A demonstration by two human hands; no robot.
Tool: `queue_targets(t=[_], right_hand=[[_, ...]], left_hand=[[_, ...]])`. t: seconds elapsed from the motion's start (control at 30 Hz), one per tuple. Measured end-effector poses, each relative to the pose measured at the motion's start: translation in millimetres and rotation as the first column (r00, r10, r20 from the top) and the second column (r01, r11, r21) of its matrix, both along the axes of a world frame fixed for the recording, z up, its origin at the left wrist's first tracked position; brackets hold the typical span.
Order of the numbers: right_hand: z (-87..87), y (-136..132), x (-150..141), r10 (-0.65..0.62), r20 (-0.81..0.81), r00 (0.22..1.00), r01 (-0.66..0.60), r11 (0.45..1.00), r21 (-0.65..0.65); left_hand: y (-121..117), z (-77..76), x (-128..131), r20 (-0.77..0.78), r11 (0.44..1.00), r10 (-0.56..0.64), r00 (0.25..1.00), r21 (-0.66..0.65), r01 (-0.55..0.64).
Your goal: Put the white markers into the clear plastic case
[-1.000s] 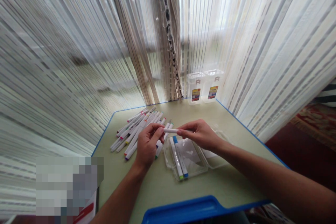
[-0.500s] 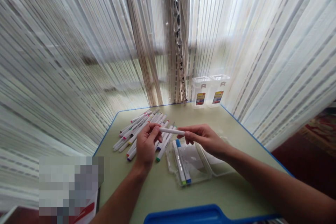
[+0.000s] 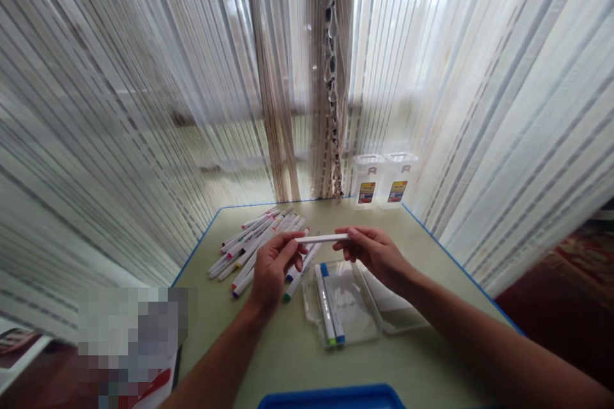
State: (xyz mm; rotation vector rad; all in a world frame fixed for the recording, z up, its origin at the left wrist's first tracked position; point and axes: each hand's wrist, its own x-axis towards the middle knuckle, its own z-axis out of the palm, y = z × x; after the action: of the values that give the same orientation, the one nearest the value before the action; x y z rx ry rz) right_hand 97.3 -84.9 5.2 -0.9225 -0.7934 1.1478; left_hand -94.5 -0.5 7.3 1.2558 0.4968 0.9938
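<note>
Holding steady in mid-air over the table (image 3: 297, 358), a slim, plain white marker (image 3: 322, 239) is bridging both hands, its ends hiding in the fingers. The left hand (image 3: 274, 268) and the right hand (image 3: 378, 253) are each pinching one end, fingers nearly closed. Its long axis is running left to right, almost level, the right end rising slightly. Half a second ago that end was dipping; now more white barrel is showing between the grips.
</note>
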Motion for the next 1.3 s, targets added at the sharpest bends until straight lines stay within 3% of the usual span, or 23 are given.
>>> queue_targets(t=[0.27, 0.5, 0.77, 0.97, 1.13, 1.3], right_hand=[[-3.3, -0.1, 1.6, -0.028, 0.046, 0.999, 0.029, 0.999, -0.022], [1.5, -0.1, 2.6, -0.058, 0.039, 0.998, 0.060, 0.997, -0.045], [3.3, -3.0, 0.7, -0.060, 0.307, 0.950, 0.070, 0.997, -0.019], [5.6, -8.0, -5.0, -0.049, 0.532, 0.845, 0.095, 0.994, -0.059], [0.8, -9.3, -7.6, -0.119, 0.724, 0.680, 0.158, 0.987, 0.014], [0.9, -11.1, -9.0, -0.186, 0.820, 0.541, 0.219, 0.973, 0.077]], left_hand=[[0.8, 0.9, 0.9, -0.193, 0.987, 0.126, 0.973, 0.122, -0.103], [0.7, 0.1, 1.8, -0.171, 0.996, 0.055, 0.984, 0.084, -0.041], [-1.3, 1.0, 3.8, -0.296, 0.995, 0.050, 0.954, 0.098, -0.022], [-4.4, -1.2, 4.1, -0.416, 0.986, 0.045, 0.908, 0.163, 0.025], [-6.3, -3.7, 3.5, -0.446, 0.963, 0.106, 0.889, 0.268, 0.020], [-8.2, -4.5, 2.9, -0.456, 0.960, 0.080, 0.886, 0.276, 0.055]])
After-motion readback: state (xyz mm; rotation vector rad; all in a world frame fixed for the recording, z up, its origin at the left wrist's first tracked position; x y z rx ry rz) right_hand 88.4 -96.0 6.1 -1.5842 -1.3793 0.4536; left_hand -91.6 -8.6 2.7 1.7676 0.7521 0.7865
